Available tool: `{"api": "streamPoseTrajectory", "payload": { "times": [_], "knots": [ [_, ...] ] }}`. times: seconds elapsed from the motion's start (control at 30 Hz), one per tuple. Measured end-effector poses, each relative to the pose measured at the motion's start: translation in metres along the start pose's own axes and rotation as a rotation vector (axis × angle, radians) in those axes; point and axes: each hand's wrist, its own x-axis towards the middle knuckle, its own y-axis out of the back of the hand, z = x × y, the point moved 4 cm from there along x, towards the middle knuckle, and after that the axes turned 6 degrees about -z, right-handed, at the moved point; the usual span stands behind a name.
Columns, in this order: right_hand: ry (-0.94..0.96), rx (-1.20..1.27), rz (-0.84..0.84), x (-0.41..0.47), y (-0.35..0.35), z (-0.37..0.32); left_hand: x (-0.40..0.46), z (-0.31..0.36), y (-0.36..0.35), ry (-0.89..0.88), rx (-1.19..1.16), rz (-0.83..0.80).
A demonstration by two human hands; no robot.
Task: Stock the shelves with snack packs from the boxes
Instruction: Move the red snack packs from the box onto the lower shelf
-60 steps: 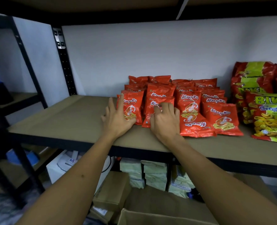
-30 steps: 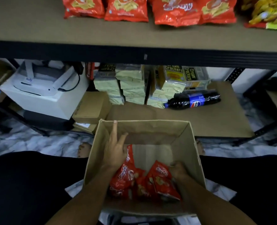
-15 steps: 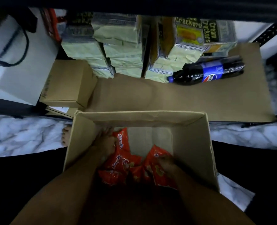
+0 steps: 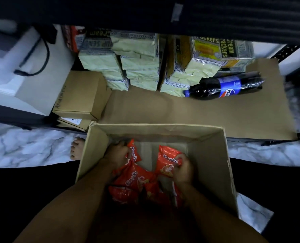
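- Left hand (image 4: 117, 154) is gripping, fingers curled, a red snack pack (image 4: 134, 152) inside the cardboard box (image 4: 210, 155).
- Right hand (image 4: 183, 170) is pinching another red pack (image 4: 168, 160).

snack packs (image 4: 137, 179) in box (image 4: 214, 155) | cracker packs (image 4: 138, 60) on shelf (image 4: 207, 113) behind | bottle (image 4: 223, 87) right of them

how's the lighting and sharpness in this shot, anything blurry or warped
Head view: dim overall, with the open box interior and both forearms in deep shadow; the red snack packs stay readable; motion blur smears the cola bottle and top shelf edge; wide-angle distortion bends the frame edges.
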Motion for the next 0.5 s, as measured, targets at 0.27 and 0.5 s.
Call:
{"api": "streamPoseTrajectory", "payload": {
  "times": [0.27,0.5],
  "knots": [
    [0.144,0.035,0.057,-0.018,0.011,-0.044,-0.047,0.029,0.018,-0.069,-0.164,0.152],
    [-0.011,0.433,0.027,-0.04,0.026,-0.066,-0.092,0.033,0.021,-0.124,-1.106,0.319]
  ]
}}
